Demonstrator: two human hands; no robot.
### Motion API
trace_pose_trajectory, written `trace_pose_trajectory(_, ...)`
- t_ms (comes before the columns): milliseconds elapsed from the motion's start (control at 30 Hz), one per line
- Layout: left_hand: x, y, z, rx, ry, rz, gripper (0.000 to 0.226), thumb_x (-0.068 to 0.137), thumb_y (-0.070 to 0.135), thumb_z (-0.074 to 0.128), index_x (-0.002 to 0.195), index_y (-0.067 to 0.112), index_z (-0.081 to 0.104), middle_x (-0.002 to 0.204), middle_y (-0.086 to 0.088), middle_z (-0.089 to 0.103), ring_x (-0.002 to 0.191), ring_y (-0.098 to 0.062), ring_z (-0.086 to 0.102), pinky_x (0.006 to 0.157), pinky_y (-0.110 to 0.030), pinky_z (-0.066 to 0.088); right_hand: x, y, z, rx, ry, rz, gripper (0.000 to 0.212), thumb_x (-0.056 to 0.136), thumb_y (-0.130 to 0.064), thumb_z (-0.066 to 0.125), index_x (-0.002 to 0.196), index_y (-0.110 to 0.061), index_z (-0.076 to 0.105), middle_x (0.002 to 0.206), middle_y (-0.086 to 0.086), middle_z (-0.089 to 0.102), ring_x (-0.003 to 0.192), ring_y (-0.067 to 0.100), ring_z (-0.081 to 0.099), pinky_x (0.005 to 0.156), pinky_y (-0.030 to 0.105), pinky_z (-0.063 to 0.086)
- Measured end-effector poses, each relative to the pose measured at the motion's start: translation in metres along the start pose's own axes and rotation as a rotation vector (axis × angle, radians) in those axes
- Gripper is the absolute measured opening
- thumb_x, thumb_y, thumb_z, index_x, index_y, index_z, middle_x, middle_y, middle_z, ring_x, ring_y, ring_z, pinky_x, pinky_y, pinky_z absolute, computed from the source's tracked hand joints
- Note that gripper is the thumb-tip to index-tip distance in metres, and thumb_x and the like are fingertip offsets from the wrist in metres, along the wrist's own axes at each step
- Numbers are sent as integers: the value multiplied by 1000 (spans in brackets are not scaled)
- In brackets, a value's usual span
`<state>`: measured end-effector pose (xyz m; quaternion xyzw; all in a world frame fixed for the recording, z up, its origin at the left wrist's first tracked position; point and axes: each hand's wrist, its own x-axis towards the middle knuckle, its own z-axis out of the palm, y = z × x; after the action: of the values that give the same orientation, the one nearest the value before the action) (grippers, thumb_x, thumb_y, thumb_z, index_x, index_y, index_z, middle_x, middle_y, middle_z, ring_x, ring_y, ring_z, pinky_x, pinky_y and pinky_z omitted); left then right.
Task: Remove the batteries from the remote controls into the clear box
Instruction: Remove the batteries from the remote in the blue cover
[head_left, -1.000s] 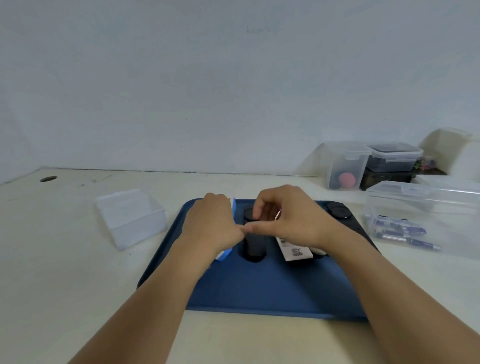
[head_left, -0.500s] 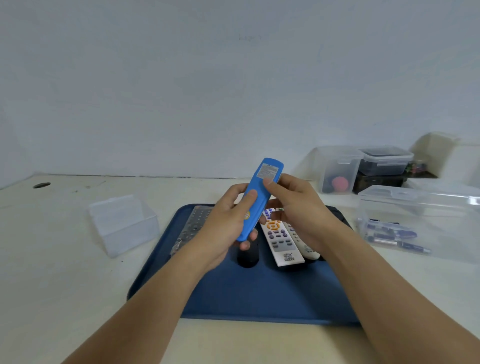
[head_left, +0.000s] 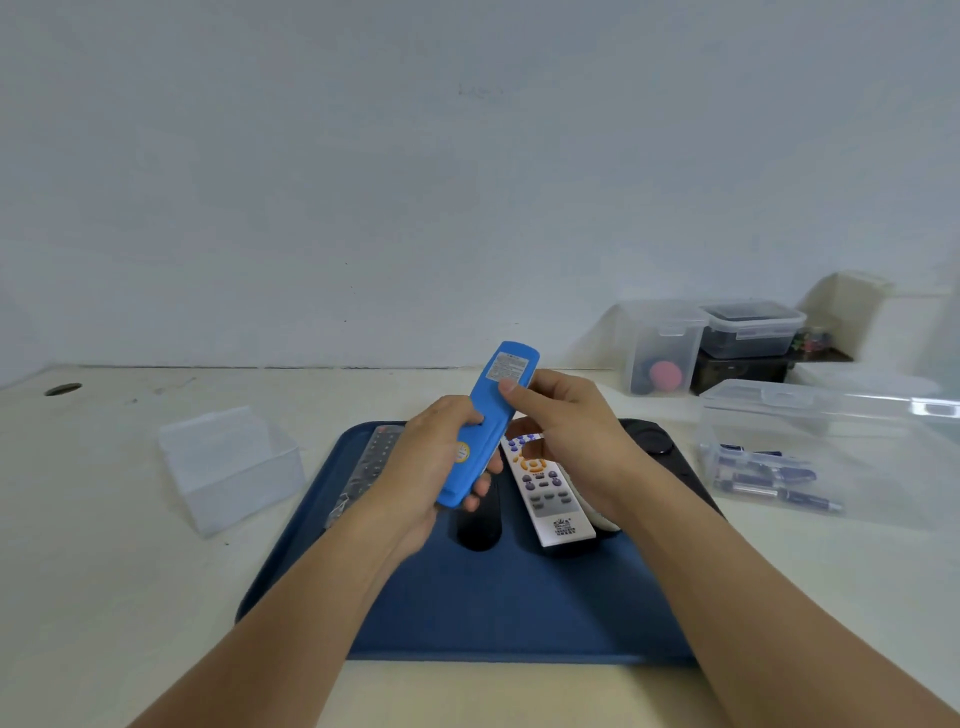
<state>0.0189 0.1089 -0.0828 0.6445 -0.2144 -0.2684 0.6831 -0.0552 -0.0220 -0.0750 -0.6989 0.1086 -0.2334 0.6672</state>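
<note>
A: How far along is this looking?

B: Barely begun, I'd judge. The clear box (head_left: 228, 467), well off to the left of the fingers, is showing no batteries that I can make out, and the white remote (head_left: 548, 491) and others are lying untouched on the blue tray (head_left: 519, 597) just beneath the hands.

A: And the blue remote (head_left: 485, 426)?

B: The left hand (head_left: 431, 467) is wrapping its lower half, fingers curled round it, back face up. The right hand (head_left: 566, 436) is pinching the upper edge, thumb pressing near the label. The battery cover is looking closed.
</note>
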Motion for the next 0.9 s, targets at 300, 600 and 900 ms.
trace_pose_trajectory(300,-4,4,2,-368,-203,-213,36,77,31,53,100,4,60,73,-13,55,53,-21,49,45,-25,41,2,1,1,-8,114,-69,25,95,-32,66,117,-20,65,99,-1,70,64,8,64,61,22,53)
trace_pose_trajectory(600,1,-2,8,-538,-201,-86,43,93,30,55,133,15,59,99,-8,69,78,-17,67,69,-32,52,-3,-3,-2,-447,-96,-294,12,83,-21,79,81,-14,68,77,-1,68,59,5,57,53,14,47)
trace_pose_trajectory(900,4,-5,13,-341,-21,-14,46,103,52,40,97,13,64,75,-7,62,59,-18,59,55,-31,50,4,-17,-50,-116,2,113,19,87,-17,75,75,-8,64,64,7,63,47,9,54,43,18,43)
